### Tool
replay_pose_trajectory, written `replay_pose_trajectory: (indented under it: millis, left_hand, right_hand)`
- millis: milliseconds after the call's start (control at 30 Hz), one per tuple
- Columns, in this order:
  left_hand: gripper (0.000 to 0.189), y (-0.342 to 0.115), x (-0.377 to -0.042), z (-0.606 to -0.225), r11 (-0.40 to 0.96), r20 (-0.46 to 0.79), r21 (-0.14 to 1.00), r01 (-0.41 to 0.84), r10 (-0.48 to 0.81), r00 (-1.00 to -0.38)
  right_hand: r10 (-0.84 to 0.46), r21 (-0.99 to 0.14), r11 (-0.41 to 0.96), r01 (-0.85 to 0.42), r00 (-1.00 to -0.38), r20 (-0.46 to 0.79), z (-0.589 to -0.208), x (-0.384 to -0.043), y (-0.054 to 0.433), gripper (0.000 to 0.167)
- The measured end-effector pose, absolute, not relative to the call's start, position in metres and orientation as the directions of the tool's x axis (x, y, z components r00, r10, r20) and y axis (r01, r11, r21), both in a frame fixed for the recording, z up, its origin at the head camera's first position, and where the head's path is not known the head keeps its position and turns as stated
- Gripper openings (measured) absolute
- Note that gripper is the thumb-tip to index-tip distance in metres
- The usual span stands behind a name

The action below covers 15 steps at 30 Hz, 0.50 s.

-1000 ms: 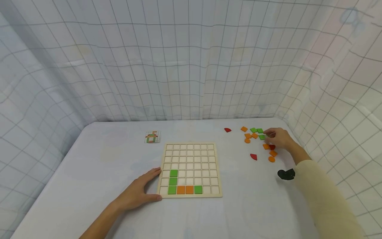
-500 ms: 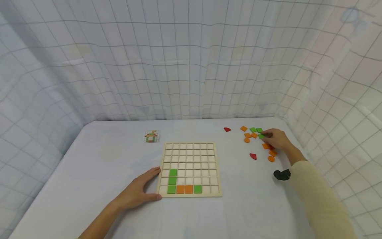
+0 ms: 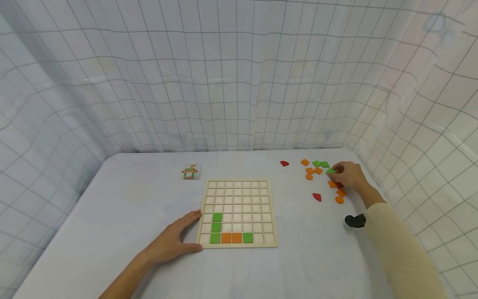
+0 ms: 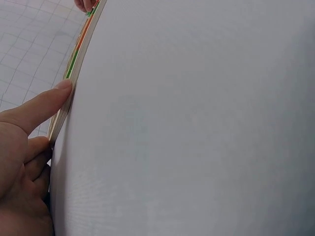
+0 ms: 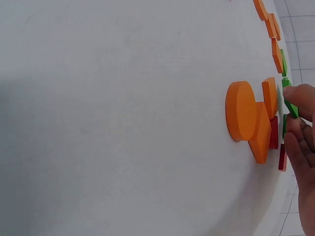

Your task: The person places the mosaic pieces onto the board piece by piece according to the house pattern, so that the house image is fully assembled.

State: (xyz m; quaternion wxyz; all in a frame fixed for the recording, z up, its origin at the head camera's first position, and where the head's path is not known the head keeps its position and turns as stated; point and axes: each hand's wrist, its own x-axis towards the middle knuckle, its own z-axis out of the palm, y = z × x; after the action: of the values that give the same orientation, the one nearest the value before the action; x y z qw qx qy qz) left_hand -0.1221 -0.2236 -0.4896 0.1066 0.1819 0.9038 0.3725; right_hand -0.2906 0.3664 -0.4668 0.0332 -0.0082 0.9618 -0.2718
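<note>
A pale wooden grid board (image 3: 240, 199) lies on the white table. Green square tiles (image 3: 216, 227) and orange square tiles (image 3: 231, 238) fill several cells at its lower left. My left hand (image 3: 169, 241) rests along the board's left edge, thumb at the near corner and fingers stretched out; the thumb (image 4: 49, 103) touches the edge in the left wrist view. At the far right, my right hand (image 3: 349, 174) pinches a green square tile (image 5: 290, 98) between thumb and fingertips, tilted on edge. Its other fingers curl beneath, near a red quarter-round tile (image 5: 274, 132).
Loose tiles surround the right hand: orange squares (image 3: 310, 170), orange circles (image 3: 339, 200), green squares (image 3: 325, 164) and red quarter-rounds (image 3: 317, 197). A small picture card (image 3: 191, 172) lies behind the board. A black object (image 3: 355, 221) shows beside the right sleeve. Gridded white curtains enclose the table.
My right hand has come down onto a green square tile, taken it between the fingertips and tilted it, shifting it slightly right. The left hand and board stay put.
</note>
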Motion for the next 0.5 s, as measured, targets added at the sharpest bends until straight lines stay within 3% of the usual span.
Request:
replay_pose_trajectory:
  millis: [300,500]
  left_hand:
    - [0.099,-0.224,-0.124,-0.49,0.655,-0.068,0.717,0.238,0.406,-0.912]
    - [0.1,-0.224,-0.124,-0.49,0.665,-0.072,0.71,0.234,0.4,-0.914]
  right_hand:
    - [-0.135,-0.503,0.854,-0.134,-0.99,0.034,-0.452,-0.291,0.353,0.04]
    - [-0.229,-0.556,0.803,-0.216,-0.972,0.047,-0.443,-0.291,0.329,0.033]
